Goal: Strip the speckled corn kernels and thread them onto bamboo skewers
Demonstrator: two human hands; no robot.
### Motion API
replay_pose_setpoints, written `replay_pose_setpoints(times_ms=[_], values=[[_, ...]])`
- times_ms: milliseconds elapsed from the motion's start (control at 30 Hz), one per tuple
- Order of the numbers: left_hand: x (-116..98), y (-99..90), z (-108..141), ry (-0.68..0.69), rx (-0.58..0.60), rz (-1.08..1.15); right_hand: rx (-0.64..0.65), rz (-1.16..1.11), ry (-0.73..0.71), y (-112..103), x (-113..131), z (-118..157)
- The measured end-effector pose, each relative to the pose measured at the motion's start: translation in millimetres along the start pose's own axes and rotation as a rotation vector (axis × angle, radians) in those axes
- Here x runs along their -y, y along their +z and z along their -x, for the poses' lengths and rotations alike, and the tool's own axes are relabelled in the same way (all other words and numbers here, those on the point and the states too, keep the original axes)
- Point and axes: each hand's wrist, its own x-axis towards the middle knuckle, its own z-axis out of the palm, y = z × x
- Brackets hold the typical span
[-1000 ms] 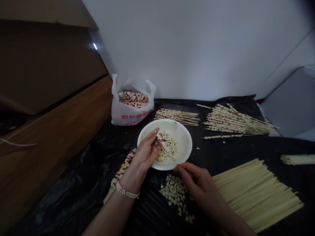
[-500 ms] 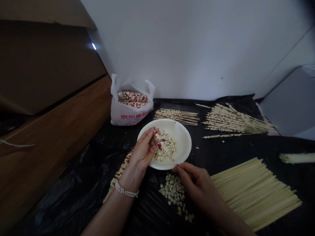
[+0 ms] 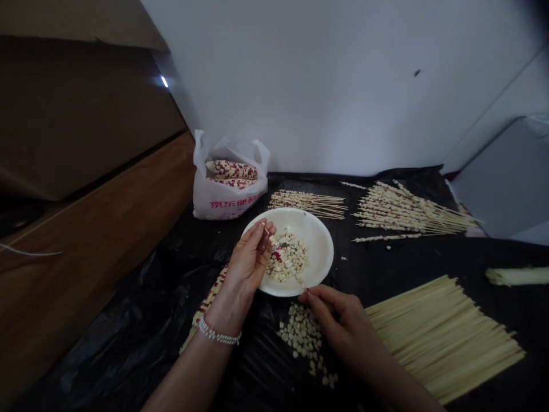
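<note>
Kernels (image 3: 286, 257) sat in the white plate (image 3: 319, 243) mid-desk; left hand (image 3: 246, 260) pinched one kernel, right hand (image 3: 338, 320) gripped a thin skewer whose tip could prick fingertips or split it.
</note>
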Motion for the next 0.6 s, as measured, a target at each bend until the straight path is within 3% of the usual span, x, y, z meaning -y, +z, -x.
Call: replay_pose_setpoints(times_ms=[600], values=[[3.3,-2.4,-1.5,0.007,-0.001,0.006,0.023,0.003,0.009,-0.8,0.5,-0.4]])
